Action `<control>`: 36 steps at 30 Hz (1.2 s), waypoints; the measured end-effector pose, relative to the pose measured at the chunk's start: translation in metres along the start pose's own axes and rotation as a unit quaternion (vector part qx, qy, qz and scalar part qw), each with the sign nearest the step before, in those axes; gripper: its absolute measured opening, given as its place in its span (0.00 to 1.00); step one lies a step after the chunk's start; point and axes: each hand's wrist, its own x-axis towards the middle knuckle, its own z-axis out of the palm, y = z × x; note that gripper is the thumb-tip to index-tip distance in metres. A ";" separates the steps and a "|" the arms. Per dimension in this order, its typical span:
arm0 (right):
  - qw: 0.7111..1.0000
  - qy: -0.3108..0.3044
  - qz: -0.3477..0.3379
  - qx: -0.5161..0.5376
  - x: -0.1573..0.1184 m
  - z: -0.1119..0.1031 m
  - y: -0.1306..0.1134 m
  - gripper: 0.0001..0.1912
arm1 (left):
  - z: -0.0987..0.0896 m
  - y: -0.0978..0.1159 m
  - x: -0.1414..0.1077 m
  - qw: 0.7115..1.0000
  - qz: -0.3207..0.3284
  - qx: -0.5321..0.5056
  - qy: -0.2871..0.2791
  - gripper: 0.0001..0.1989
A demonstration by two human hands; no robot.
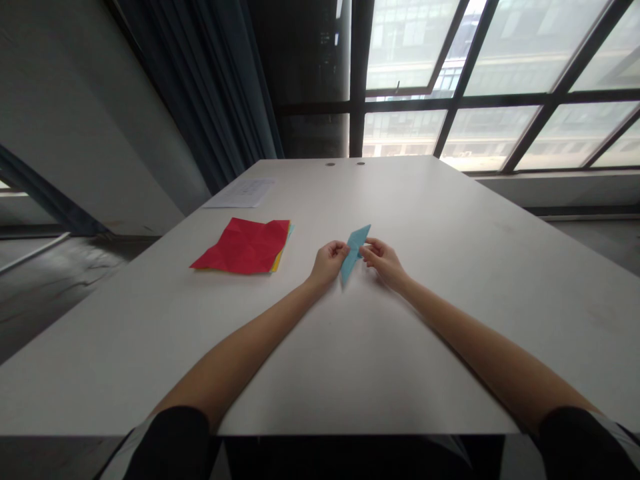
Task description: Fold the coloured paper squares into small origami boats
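Observation:
A small piece of light blue folded paper (353, 248), narrow and pointed at both ends, is held tilted just over the middle of the table. My left hand (330, 260) pinches its left edge between thumb and fingers. On the other side, my right hand (383, 260) grips the paper's right edge with thumb and fingertips. The finer folds are too small to make out. To the left of my hands lies a stack of paper sheets, with a creased red sheet (250, 247) on top and yellow and light blue edges showing beneath it.
The white table (360, 373) stretches away towards the windows (405, 47). A printed sheet (241, 193) lies by its far left edge. Two round dark spots sit near the far edge. A dark blue curtain (200, 80) hangs behind on the left.

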 end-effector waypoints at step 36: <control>0.989 0.008 0.036 -0.146 0.007 -0.023 -0.007 0.11 | -0.011 0.002 0.009 0.991 -0.038 -0.098 0.085 0.16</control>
